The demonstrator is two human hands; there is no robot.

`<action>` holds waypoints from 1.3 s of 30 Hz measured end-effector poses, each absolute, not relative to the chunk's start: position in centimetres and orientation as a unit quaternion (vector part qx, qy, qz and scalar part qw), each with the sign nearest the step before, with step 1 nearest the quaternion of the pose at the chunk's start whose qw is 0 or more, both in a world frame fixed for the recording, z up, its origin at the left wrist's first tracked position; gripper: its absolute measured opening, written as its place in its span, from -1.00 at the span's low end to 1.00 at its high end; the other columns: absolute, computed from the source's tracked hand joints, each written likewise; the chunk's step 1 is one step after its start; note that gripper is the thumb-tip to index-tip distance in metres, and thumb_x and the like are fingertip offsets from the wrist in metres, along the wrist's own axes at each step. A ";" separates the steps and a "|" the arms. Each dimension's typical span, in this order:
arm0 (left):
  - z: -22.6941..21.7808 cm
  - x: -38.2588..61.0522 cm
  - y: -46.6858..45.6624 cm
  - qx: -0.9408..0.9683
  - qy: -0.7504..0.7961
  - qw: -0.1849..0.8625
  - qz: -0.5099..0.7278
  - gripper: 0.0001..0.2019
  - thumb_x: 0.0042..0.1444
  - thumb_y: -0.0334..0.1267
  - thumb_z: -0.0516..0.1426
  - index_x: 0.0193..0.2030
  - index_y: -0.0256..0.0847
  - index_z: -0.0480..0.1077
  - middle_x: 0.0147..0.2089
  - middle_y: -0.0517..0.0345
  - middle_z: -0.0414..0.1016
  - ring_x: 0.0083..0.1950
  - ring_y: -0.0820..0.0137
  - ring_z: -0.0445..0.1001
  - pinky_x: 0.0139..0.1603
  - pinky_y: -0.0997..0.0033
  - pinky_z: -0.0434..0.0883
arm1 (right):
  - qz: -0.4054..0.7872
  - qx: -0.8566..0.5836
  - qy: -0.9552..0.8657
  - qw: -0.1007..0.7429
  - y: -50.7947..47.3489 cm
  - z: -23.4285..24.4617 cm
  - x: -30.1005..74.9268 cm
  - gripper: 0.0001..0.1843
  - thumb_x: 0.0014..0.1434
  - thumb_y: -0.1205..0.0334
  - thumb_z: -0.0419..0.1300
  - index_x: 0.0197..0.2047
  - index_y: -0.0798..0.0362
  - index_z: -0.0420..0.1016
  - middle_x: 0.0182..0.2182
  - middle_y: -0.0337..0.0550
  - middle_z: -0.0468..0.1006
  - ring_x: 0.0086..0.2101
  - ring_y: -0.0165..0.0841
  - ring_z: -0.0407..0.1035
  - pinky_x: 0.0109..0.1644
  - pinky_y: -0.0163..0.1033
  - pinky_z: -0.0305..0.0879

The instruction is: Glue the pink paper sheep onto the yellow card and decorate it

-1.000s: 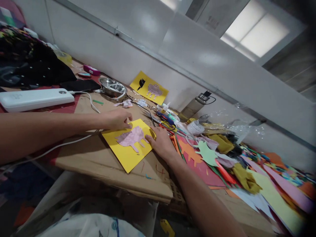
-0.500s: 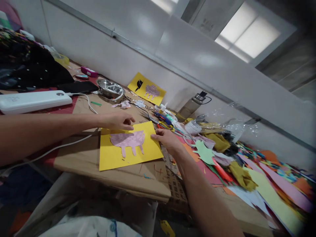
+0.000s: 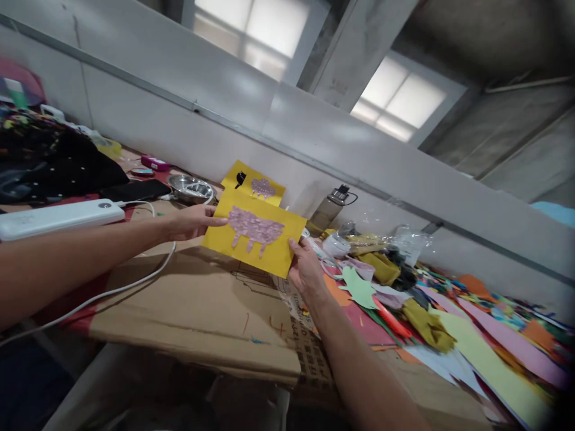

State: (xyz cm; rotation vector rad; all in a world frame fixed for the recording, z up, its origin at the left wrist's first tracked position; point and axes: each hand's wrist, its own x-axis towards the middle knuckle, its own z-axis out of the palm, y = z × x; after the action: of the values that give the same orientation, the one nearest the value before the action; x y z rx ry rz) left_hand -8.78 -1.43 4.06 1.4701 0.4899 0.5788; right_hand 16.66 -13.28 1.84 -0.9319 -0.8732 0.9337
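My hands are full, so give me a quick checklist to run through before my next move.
1. Left hand gripping the yellow card: ok, at its left edge.
2. Right hand gripping it too: ok, at its right edge.
3. Card held clear of the cardboard: ok.
4. Pink cutout firmly stuck on the card: cannot tell; it lies on the front, but its bond doesn't show.
5. White cable away from your arms: not ok, it passes out of sight behind your left forearm.
6. Cap on the bottle: ok.
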 end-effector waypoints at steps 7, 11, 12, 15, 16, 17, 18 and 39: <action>3.8 -8.2 -2.4 0.617 0.268 0.690 0.268 -0.62 -0.10 -0.21 0.32 -0.10 -0.24 0.47 -0.08 -0.07 0.60 -0.07 0.19 0.57 -0.03 0.20 0.47 | 0.500 -0.431 -0.378 0.649 -14.1 2.0 15.5 -0.49 -0.32 0.19 0.50 -0.24 0.04 0.48 -0.38 -0.15 0.67 -0.28 -0.14 0.56 -0.16 -0.04 0.52; 4.1 -8.2 -2.8 0.610 0.261 0.701 0.261 -0.60 -0.11 -0.19 0.32 -0.08 -0.21 0.46 -0.10 -0.07 0.60 -0.05 0.16 0.56 0.00 0.16 0.46 | 0.499 -0.429 -0.374 0.653 -14.1 2.2 15.3 -0.47 -0.37 0.19 0.52 -0.27 0.04 0.51 -0.40 -0.17 0.67 -0.34 -0.16 0.57 -0.19 -0.08 0.54; 4.1 -8.1 -2.9 0.604 0.259 0.707 0.261 -0.58 -0.12 -0.18 0.33 -0.08 -0.20 0.46 -0.10 -0.07 0.60 -0.03 0.15 0.55 0.01 0.15 0.46 | 0.498 -0.427 -0.374 0.656 -14.1 2.2 15.3 -0.47 -0.38 0.18 0.53 -0.27 0.04 0.51 -0.40 -0.18 0.67 -0.33 -0.17 0.57 -0.19 -0.09 0.54; 4.0 -8.1 -3.0 0.590 0.256 0.722 0.255 -0.52 -0.11 -0.11 0.33 -0.02 -0.18 0.43 -0.08 -0.07 0.59 0.03 0.12 0.52 0.02 0.14 0.47 | 0.495 -0.418 -0.378 0.662 -14.1 2.2 15.2 -0.47 -0.38 0.17 0.52 -0.26 0.03 0.52 -0.43 -0.20 0.67 -0.30 -0.16 0.57 -0.17 -0.10 0.53; 3.9 -8.1 -3.0 0.590 0.254 0.724 0.251 -0.50 -0.10 -0.09 0.32 0.00 -0.18 0.41 -0.07 -0.07 0.59 0.05 0.11 0.51 0.03 0.13 0.47 | 0.494 -0.415 -0.378 0.664 -14.1 2.2 15.2 -0.47 -0.38 0.17 0.52 -0.26 0.03 0.52 -0.43 -0.21 0.67 -0.29 -0.16 0.57 -0.17 -0.10 0.53; 3.9 -8.0 -3.0 0.593 0.250 0.724 0.248 -0.48 -0.08 -0.07 0.31 0.03 -0.18 0.40 -0.06 -0.07 0.59 0.07 0.11 0.50 0.05 0.13 0.46 | 0.493 -0.413 -0.378 0.666 -14.1 2.2 15.1 -0.47 -0.38 0.17 0.52 -0.26 0.02 0.51 -0.43 -0.22 0.67 -0.30 -0.17 0.57 -0.18 -0.12 0.53; 3.8 -8.0 -3.0 0.597 0.244 0.723 0.247 -0.48 -0.06 -0.06 0.30 0.05 -0.18 0.38 -0.05 -0.08 0.59 0.09 0.11 0.49 0.06 0.13 0.45 | 0.494 -0.412 -0.376 0.667 -14.1 2.1 15.2 -0.48 -0.38 0.17 0.53 -0.27 0.02 0.51 -0.43 -0.24 0.67 -0.32 -0.20 0.57 -0.19 -0.14 0.53; 3.1 -7.0 -4.7 0.502 0.163 0.809 0.260 -0.65 -0.11 -0.26 0.36 -0.12 -0.23 0.51 -0.08 -0.04 0.61 -0.07 0.14 0.57 0.00 0.17 0.46 | 0.544 -0.350 -0.430 0.630 -15.9 2.8 14.9 -0.44 -0.26 0.08 0.45 -0.12 -0.01 0.51 -0.35 -0.20 0.67 -0.24 -0.15 0.57 -0.07 -0.06 0.49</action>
State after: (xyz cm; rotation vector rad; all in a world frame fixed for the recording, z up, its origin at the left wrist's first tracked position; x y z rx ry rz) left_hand -6.97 -4.70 3.15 1.0734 0.3484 0.5558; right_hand 14.93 -15.86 2.81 -0.8011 -0.9857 1.2461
